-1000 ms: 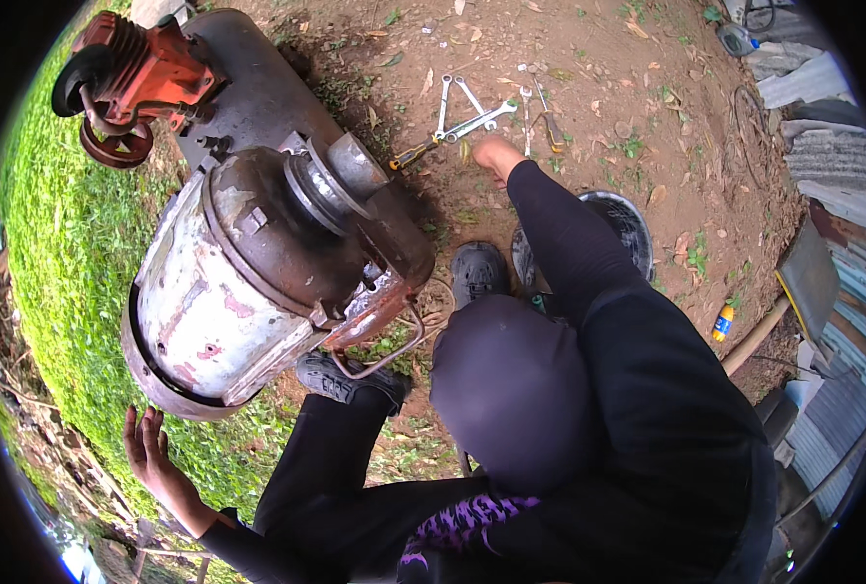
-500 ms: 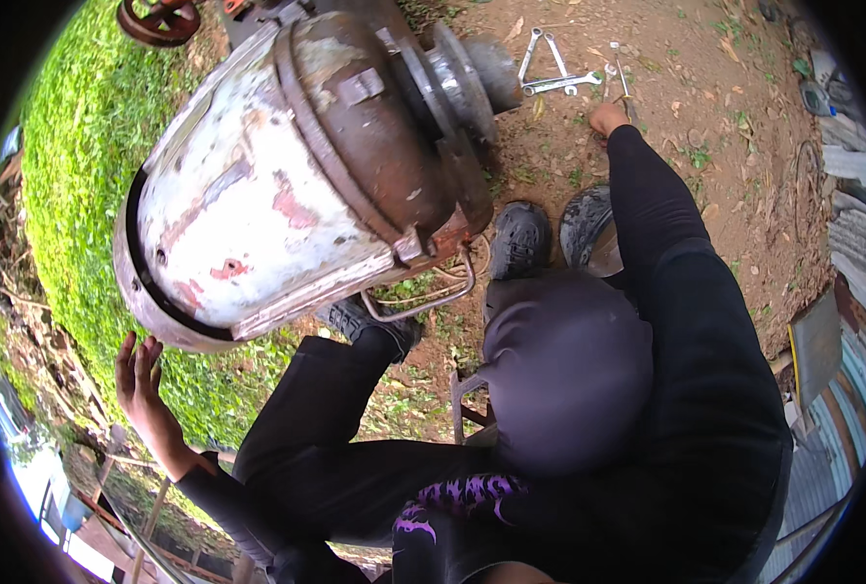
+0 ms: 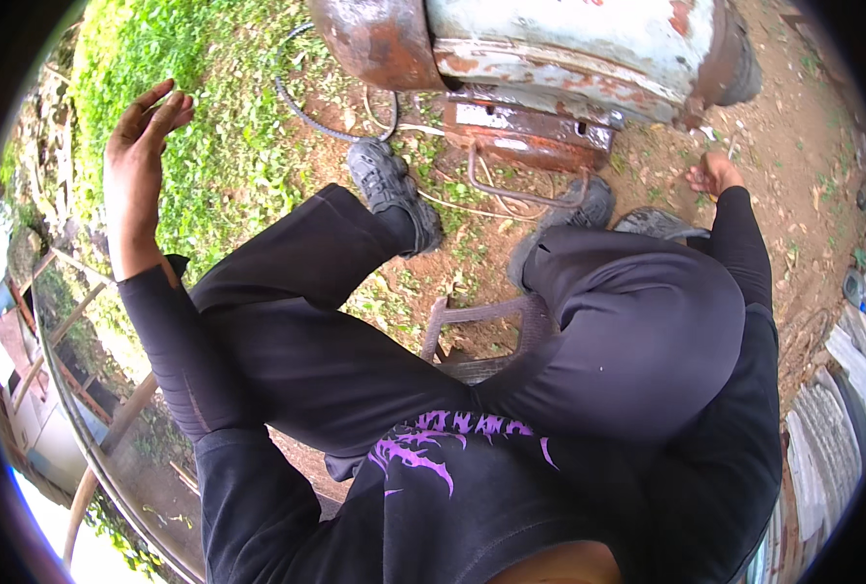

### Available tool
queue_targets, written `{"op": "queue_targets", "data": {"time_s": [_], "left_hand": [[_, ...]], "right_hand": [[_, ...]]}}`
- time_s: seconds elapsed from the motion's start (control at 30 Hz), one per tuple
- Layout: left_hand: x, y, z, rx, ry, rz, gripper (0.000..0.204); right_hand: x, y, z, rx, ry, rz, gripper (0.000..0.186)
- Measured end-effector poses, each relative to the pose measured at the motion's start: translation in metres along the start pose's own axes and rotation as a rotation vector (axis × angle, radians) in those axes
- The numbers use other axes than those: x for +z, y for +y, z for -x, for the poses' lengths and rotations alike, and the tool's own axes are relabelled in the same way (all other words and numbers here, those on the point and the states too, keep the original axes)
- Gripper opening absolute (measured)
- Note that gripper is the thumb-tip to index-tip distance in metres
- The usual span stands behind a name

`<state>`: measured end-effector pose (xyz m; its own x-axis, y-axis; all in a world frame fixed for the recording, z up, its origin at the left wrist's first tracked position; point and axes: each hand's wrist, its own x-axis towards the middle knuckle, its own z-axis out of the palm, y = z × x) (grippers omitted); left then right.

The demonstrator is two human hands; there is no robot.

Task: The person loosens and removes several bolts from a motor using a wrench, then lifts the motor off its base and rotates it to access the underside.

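Note:
A large rusty cylindrical machine, like an electric motor (image 3: 559,60), lies on the ground ahead of me, its pale paint flaking. On its near side sits a rusty box-shaped part (image 3: 525,134) with holes, a bent metal handle (image 3: 511,192) just below. My left hand (image 3: 141,146) is raised over the grass at the left, fingers loosely stretched, holding nothing and apart from the machine. Low over the soil by the machine's right end, my right hand (image 3: 715,175) has curled fingers. A thin light piece shows beside it; what the fingers hold is too small to tell.
A dark cable (image 3: 296,109) loops on the grass and a pale cord (image 3: 472,206) runs by my shoes. Below me is a low wooden stool (image 3: 481,311). Grey sheets (image 3: 827,438) are stacked at the right edge; poles (image 3: 92,448) stand at the lower left.
My view has turned left, so the machine appears further right and higher. The spanners on the soil are no longer visible. My left hand has come away from the machine's end; the right fingers are now curled.

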<state>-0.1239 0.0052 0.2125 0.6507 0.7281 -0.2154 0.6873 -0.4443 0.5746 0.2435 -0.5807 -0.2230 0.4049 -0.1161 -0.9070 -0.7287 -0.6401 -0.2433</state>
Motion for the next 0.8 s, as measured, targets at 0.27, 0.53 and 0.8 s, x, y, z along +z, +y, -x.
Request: {"op": "queue_targets", "data": {"time_s": [0.27,0.53,0.8], "left_hand": [[-0.003,-0.002,0.002,0.080,-0.078,0.065,0.047],[0.017,0.031,0.020,0.190,-0.144,0.249,0.042],[0.011,0.007,0.004,0.352,-0.157,0.268,0.043]], "right_hand": [[-0.089,-0.020,0.154,-0.352,-0.023,-0.280,0.022],[-0.095,-0.034,0.434,-0.766,0.066,-0.217,0.017],[0.010,-0.019,0.547,-0.871,-0.107,-0.108,0.020]]}}
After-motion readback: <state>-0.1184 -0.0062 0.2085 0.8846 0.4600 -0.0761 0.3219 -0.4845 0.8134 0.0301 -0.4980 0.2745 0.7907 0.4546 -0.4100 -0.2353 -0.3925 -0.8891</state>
